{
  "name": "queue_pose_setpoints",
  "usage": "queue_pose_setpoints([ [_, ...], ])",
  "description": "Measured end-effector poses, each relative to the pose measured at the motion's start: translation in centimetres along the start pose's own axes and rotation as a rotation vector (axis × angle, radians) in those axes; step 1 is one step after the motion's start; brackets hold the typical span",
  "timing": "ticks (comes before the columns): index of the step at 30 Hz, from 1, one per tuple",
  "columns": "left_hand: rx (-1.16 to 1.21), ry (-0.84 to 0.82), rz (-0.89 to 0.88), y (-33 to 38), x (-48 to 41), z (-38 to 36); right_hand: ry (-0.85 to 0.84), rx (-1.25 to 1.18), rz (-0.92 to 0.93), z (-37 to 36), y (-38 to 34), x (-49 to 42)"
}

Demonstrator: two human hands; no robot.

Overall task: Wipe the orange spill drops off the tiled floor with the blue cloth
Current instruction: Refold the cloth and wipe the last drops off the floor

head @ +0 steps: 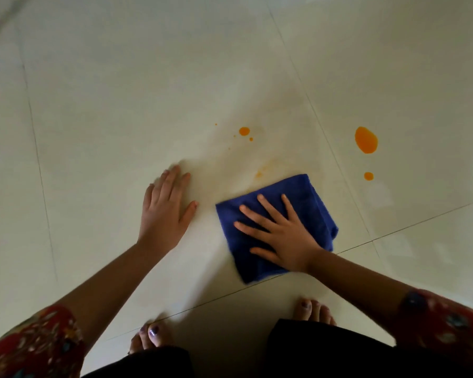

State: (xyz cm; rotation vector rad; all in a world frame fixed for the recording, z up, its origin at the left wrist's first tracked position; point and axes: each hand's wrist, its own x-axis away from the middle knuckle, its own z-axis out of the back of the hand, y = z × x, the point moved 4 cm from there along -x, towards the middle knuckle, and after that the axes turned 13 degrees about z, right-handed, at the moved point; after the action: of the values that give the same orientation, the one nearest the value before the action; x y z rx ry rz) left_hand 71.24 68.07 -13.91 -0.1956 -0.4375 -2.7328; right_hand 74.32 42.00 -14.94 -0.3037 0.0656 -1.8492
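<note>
The right hand (287,236) lies flat on the blue cloth (306,197), palm down and fingers spread wide, so its grip is fully open and presses the cloth to the floor rather than closing around it. The cloth is folded into a rough square and rests on the pale tiled floor (120,105), its near corner reaching a grout line that runs diagonally across the lower part of the view. The left hand (165,211) is planted flat on the bare tile just left of the cloth, fingers together and extended, thumb angled out toward the cloth but apart from it; its grip is open too and holds nothing. Just beyond the far edge of the cloth a faint orange smear (260,173) marks the tile. Farther out, a medium orange drop (244,131) sits with several tiny specks around it. To the right, across another grout line, lies the largest orange drop (366,140), with a smaller drop (368,176) nearer the person below it; both are well apart from the cloth. At the bottom of the view two bare feet stand on the tile, the left foot (153,334) and the right foot (313,309), below dark trouser legs, and red patterned sleeves (445,320) cover both upper arms.
</note>
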Motion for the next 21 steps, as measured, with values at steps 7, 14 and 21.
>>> queue_pose_setpoints([
  [7, -0.092, -0.016, -0.036, -1.5, 1.3, -1.2, 0.221, -0.163, -0.305, 1.9, 7.8, -1.8],
  [14, -0.044, 0.007, -0.028, -1.5, 1.4, -1.0, 0.038, -0.094, 0.372, 0.1, 2.4, 1.6],
  [21, 0.071, 0.031, -0.037, -1.6, 1.5, -0.5, 0.217, -0.057, -0.124, 2.9, 7.3, -4.6],
])
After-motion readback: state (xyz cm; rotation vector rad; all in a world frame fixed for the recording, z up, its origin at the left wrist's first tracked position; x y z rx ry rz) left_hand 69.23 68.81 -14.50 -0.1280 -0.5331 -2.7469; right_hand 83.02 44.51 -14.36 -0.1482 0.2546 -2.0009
